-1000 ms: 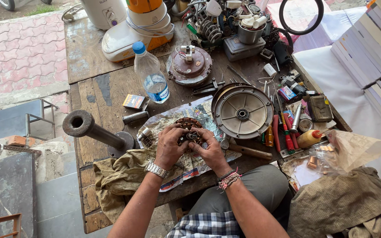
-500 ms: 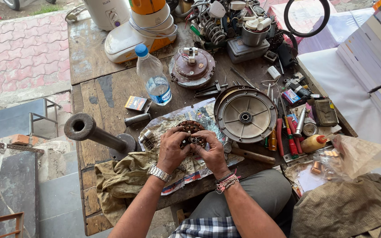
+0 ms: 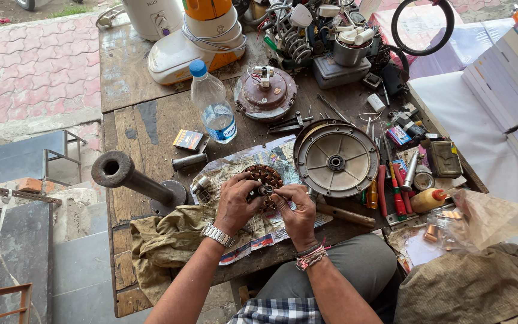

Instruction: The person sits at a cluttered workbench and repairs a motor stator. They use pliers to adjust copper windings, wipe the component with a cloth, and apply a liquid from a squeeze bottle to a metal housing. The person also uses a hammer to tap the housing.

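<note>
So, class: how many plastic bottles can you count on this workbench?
2: a clear water bottle with blue cap standing behind the hands, and a small yellow bottle lying at right. Clutter may hide more.

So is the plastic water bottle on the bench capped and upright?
Yes. The water bottle stands upright on the wooden bench, blue cap on top.

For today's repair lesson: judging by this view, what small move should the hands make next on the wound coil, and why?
Probably keep the left hand bracing the round copper-wound coil while the right hand works the small part pinched at its near edge; both hands meet there over the newspaper.
</note>
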A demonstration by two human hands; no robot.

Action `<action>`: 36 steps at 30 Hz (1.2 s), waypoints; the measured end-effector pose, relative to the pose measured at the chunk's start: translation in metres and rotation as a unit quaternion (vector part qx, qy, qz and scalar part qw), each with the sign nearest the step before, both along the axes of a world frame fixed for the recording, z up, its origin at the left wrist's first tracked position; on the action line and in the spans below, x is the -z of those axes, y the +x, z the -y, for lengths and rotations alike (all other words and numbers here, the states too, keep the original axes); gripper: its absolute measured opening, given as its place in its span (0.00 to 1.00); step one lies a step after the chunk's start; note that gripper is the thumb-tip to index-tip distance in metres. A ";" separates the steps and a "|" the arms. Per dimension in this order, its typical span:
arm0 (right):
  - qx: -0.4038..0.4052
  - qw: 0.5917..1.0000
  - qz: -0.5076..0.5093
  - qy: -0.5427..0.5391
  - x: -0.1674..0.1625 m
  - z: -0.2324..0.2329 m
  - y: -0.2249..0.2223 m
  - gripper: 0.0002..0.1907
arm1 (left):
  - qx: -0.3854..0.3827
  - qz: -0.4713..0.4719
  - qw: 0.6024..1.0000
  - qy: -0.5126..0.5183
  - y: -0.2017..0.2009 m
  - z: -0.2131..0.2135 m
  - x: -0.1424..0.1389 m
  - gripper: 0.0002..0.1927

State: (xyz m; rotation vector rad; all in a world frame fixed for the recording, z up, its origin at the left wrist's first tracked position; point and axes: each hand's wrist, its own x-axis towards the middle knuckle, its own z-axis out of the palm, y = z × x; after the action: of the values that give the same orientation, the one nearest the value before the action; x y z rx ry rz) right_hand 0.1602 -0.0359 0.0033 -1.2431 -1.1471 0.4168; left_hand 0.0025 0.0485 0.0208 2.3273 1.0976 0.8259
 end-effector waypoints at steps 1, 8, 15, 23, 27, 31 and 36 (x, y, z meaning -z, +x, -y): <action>-0.003 1.000 0.020 0.011 0.000 0.001 0.000 0.08 | -0.003 -0.002 1.000 0.000 0.000 0.000 0.000 0.16; -0.036 0.996 0.077 0.022 0.005 0.002 -0.001 0.07 | -0.010 0.000 1.000 0.000 0.001 0.001 0.000 0.17; -0.059 0.998 -0.009 -0.011 0.000 -0.009 -0.001 0.04 | -0.020 -0.022 1.000 -0.011 0.005 0.002 0.002 0.15; 0.003 0.983 0.182 0.024 -0.013 0.009 -0.002 0.06 | -0.010 0.001 1.000 0.004 0.002 0.001 0.005 0.15; -0.042 0.991 0.116 0.051 0.003 0.004 0.003 0.06 | -0.014 -0.005 1.000 -0.004 0.004 0.001 0.006 0.15; -0.023 0.988 -0.097 -0.116 0.009 -0.002 0.006 0.07 | -0.014 -0.012 1.000 -0.009 0.005 0.001 0.006 0.15; -0.032 0.990 0.132 0.024 -0.006 -0.003 0.008 0.14 | -0.008 -0.010 1.000 -0.002 0.004 0.002 0.005 0.17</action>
State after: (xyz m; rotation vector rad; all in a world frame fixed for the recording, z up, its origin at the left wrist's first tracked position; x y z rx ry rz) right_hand 0.1678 -0.0325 0.0095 -1.2468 -1.4166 0.2759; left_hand 0.0067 0.0467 0.0156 2.3310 1.1265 0.8075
